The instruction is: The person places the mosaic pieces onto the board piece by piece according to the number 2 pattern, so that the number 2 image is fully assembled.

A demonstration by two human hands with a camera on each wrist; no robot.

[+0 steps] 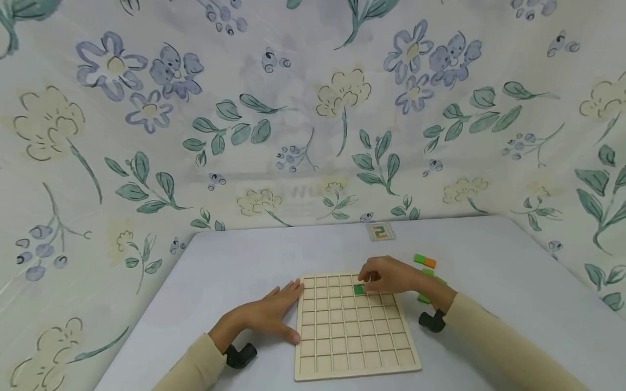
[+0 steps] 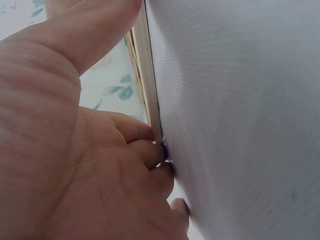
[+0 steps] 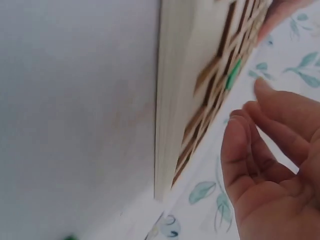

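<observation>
A square wooden grid board lies on the table, its edge also showing in the left wrist view. One dark green tile sits in a cell near the board's far side. My left hand rests along the left edge with fingers spread, thumb and fingertips at the frame. Over the far right part of the board, my right hand is beside the green tile, fingers loosely bent. In the right wrist view its thumb and fingers stand apart from the tile, with nothing seen between them.
Several light green tiles lie right of the board, partly hidden by the right forearm. Behind them an orange tile touches a green one. A small patterned card lies at the table's far edge, before a floral cloth backdrop.
</observation>
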